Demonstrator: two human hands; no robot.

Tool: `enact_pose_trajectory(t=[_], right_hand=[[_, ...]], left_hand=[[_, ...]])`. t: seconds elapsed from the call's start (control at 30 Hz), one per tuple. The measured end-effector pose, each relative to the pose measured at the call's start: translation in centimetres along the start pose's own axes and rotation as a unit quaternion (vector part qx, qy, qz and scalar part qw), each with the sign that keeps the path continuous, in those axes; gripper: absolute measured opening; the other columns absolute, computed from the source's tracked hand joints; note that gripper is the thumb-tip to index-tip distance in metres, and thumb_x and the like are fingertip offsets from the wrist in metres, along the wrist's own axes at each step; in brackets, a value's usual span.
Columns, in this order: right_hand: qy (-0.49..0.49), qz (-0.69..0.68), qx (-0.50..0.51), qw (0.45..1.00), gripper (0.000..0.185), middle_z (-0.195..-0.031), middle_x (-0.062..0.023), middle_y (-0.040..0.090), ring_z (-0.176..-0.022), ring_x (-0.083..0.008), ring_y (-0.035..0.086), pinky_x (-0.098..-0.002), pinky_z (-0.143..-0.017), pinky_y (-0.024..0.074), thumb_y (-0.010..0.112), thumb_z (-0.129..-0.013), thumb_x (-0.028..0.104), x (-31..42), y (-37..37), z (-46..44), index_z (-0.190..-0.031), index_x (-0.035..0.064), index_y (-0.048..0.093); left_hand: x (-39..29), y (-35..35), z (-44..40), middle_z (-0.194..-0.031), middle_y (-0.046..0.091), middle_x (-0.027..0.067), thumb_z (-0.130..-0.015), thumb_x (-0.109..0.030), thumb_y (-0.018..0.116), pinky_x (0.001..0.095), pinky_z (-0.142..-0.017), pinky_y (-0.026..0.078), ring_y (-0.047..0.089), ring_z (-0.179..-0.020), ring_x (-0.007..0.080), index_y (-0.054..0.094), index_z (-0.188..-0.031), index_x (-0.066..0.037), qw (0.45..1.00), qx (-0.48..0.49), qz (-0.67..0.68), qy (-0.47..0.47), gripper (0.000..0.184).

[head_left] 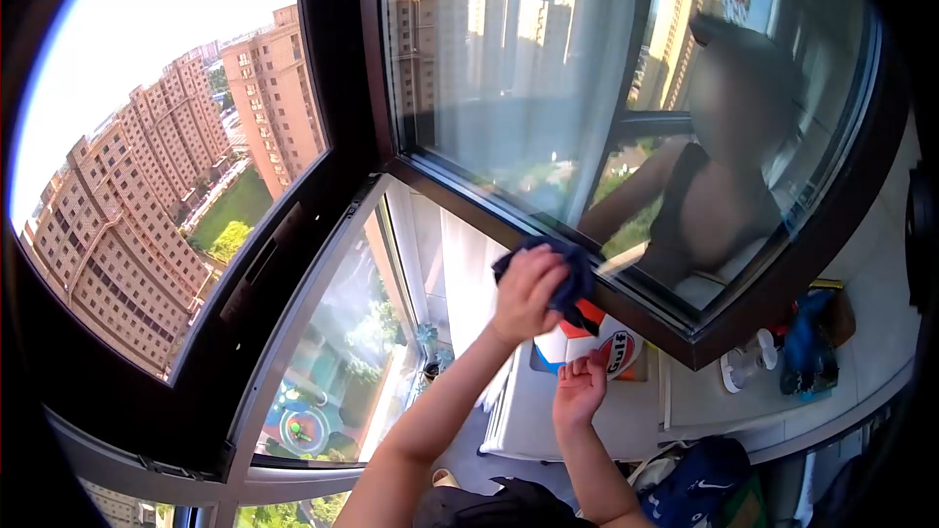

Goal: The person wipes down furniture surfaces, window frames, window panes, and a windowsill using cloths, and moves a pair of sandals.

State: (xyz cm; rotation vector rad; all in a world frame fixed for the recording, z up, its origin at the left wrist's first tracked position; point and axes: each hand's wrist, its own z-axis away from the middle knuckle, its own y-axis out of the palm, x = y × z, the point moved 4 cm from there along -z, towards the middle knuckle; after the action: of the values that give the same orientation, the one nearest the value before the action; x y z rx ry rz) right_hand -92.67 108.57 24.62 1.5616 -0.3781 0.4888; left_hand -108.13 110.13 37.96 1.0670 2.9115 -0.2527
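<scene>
My left hand (531, 295) presses a dark blue cloth (579, 284) against the lower rail of an open, dark-framed window sash (469, 198). Its fingers are bunched over the cloth, which hangs partly below the rail. Lower down, my right hand (580, 389) is raised with its fingers loosely curled in, and nothing shows in it. Just behind that hand is a white, orange and blue box with a Gulf logo (620, 352). The sash glass (499, 78) reflects buildings and a person.
The window opening (196, 186) on the left looks out on tall buildings far below. A lower glass pane (337, 372) stands beneath it. A white cabinet top (587, 425) holds the box. Blue packages (810, 342) lie at right, and a navy bag (699, 484) sits below.
</scene>
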Motion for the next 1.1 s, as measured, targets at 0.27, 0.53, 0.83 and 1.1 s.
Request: enact_pose_trajectory(t=[0.27,0.53,0.83,1.1], right_hand=[[-0.045,0.049,-0.067,0.996,0.01,-0.068,0.0021,0.045,-0.062,-0.0092,0.039,-0.0249,-0.061,0.0335,0.05,-0.082,0.016,6.5,-2.0,0.7,-0.091,0.0123,0.055],[-0.068,-0.076,0.046,0.994,0.034,-0.105,-0.0032,0.06,-0.095,-0.0149,0.056,-0.0287,-0.089,0.0406,0.049,-0.091,0.033,15.9,0.7,-3.2,-0.112,0.0079,0.054],[-0.079,-0.09,0.135,0.984,0.021,-0.097,0.0009,0.062,-0.094,-0.011,0.055,-0.0305,-0.084,0.0405,0.044,-0.093,0.026,15.8,-0.8,-3.9,-0.1,0.0116,0.056],[-0.017,-0.13,0.239,0.962,0.03,-0.108,-0.004,0.062,-0.1,-0.0158,0.057,-0.0302,-0.092,0.0398,0.04,-0.094,0.029,15.3,-2.2,-4.1,-0.105,0.0087,0.058]], left_hand=[[-0.5,2.4,0.6,-0.115,0.047,0.0213,-0.076,-0.02,0.046,0.0448,-0.096,0.034,0.047,-0.108,0.0388,0.051,-0.107,0.003,0.972,-0.176,-0.055,-0.148,0.039],[-16.3,12.2,2.1,-0.113,0.054,0.0152,-0.077,-0.029,0.055,0.0493,-0.098,0.033,0.05,-0.11,0.0359,0.06,-0.107,-0.006,0.986,-0.124,0.033,-0.107,0.038],[-7.5,5.6,-0.3,-0.109,0.052,0.0213,-0.072,-0.01,0.046,0.046,-0.096,0.035,0.049,-0.106,0.0401,0.052,-0.102,0.003,0.972,-0.165,-0.101,-0.136,0.033],[-14.9,11.9,3.0,-0.113,0.051,0.0237,-0.073,-0.016,0.055,0.054,-0.099,0.031,0.046,-0.113,0.0439,0.052,-0.107,0.0,0.995,-0.09,-0.025,-0.04,0.038]])
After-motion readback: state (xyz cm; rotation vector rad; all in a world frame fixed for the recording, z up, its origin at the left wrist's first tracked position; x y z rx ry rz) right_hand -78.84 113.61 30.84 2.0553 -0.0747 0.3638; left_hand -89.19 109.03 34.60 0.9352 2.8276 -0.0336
